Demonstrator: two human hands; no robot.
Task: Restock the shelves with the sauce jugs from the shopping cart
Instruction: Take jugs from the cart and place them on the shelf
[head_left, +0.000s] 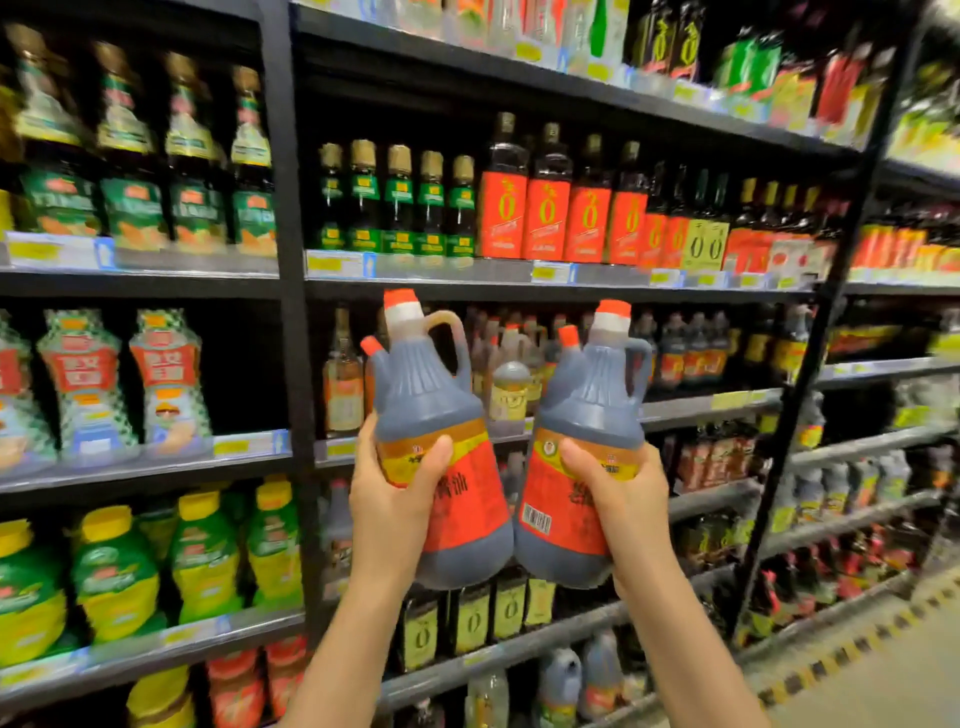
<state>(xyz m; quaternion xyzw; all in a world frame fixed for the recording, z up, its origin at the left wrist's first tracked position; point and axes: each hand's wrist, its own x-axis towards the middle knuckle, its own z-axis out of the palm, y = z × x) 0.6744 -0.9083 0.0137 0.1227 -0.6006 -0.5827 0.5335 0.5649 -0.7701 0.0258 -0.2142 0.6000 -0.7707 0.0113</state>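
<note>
Two dark sauce jugs held up in front of the black shelving (291, 322), level with the shelf edge (701, 408) of the middle row. Left hand (389, 499) wrapped round the label of the left jug (436, 447), thumb across the front, remaining fingers hidden behind it. Right hand (628, 499) gripping the right jug (576, 457) likewise, thumb on the label, other fingers out of sight. Jugs tilted away from each other at the necks, lower bodies touching or nearly so; cannot tell which. Both with orange caps, loop handles and red-and-yellow labels, print too blurred to read. Behind them, more bottles partly hidden. Red-labelled bottles (545, 208) one shelf up. Left bay's green-and-yellow jugs (202, 561) smeared by blur, lowest row cut off by the frame.
</note>
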